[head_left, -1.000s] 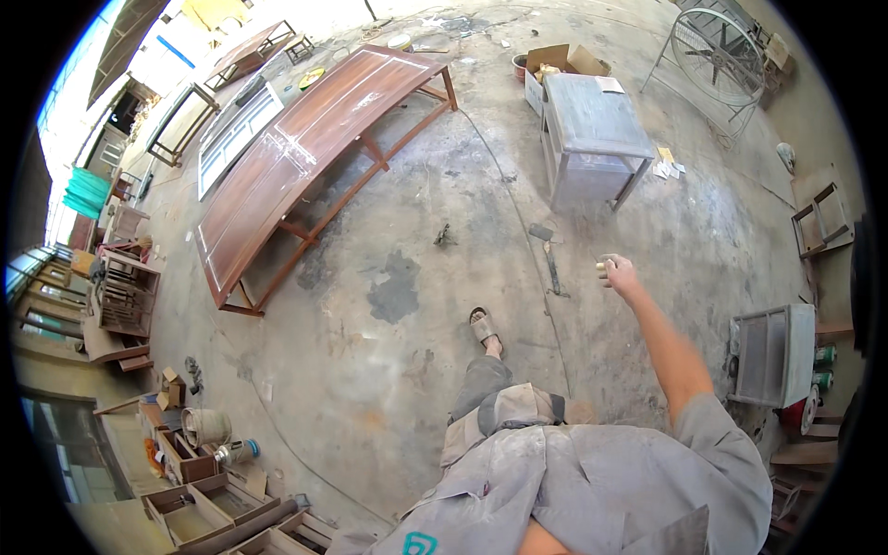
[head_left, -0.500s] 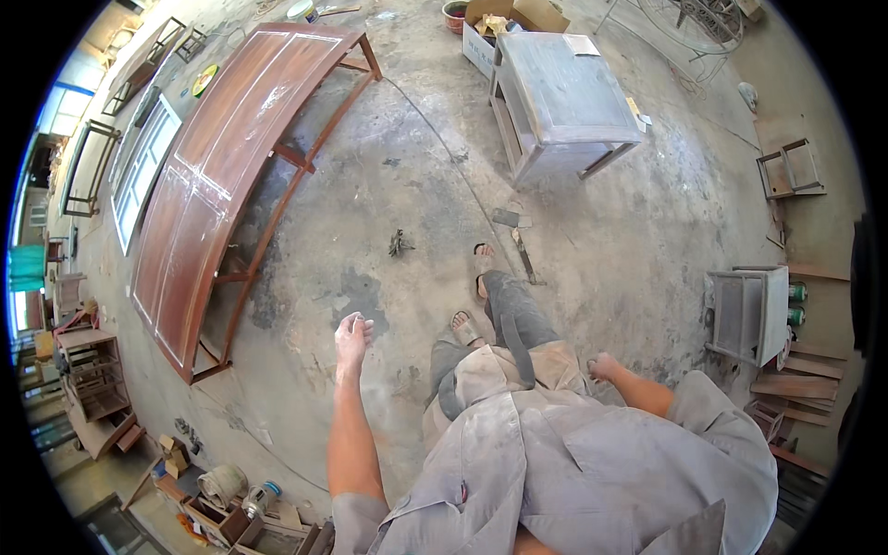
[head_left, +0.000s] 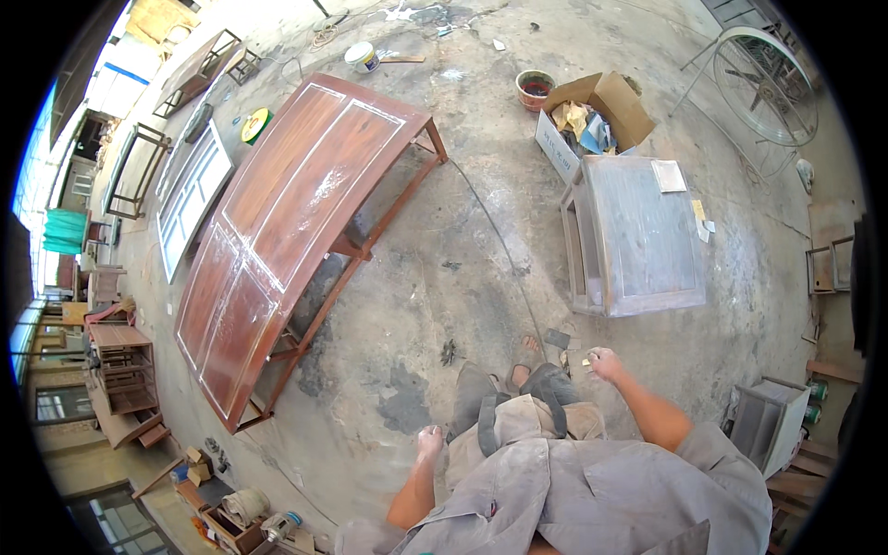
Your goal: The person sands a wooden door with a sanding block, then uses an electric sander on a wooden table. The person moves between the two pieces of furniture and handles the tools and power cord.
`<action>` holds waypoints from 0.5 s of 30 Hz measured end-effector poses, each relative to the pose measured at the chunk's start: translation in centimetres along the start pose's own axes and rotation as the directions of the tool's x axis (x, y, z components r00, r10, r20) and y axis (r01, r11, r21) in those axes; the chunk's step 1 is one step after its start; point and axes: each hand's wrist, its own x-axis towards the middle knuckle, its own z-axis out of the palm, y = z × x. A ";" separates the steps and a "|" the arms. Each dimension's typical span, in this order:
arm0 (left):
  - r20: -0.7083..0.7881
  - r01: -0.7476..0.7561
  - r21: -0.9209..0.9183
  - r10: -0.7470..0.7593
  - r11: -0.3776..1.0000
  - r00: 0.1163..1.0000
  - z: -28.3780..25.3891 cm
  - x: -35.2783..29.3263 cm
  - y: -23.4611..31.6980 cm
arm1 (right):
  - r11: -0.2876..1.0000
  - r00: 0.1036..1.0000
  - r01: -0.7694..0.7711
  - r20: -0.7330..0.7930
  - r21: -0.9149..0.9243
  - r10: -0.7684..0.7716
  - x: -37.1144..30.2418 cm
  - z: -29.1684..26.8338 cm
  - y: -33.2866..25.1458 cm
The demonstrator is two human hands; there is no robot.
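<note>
My right hand (head_left: 606, 363) is closed narrow, pinching what appears to be a small pale piece (head_left: 585, 362) at its fingertips, above a workshop's stained concrete floor. My left hand (head_left: 431, 441) hangs apart at my other side; I cannot tell whether its fingers are closed or hold anything. Beyond my right hand stands a grey wooden cabinet (head_left: 638, 250), untouched; well ahead and left of my left hand, a reddish-brown panelled board (head_left: 277, 213) lies on its wooden frame. Carrying so small a piece well, I judge, calls for a light, steady pinch and a relaxed wrist. Sure footing matters too: a dark flat slab (head_left: 557, 339) lies just left of my right hand, near my sandalled foot (head_left: 520, 375).
</note>
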 end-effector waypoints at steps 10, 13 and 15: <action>-0.023 0.036 0.164 -0.033 0.986 0.999 -0.4 4.8 21.8 | 0.934 0.999 -0.029 0.026 0.355 0.021 26.3 -13.9 -21.2; -0.127 -0.007 0.234 0.037 0.972 0.991 -4.4 12.4 32.6 | 0.958 0.993 -0.117 0.027 0.262 0.114 30.0 -13.9 -22.4; -0.132 -0.042 0.223 0.073 0.974 0.989 -7.4 14.9 46.1 | 0.958 0.967 -0.246 -0.026 0.149 0.252 31.4 -14.6 -19.6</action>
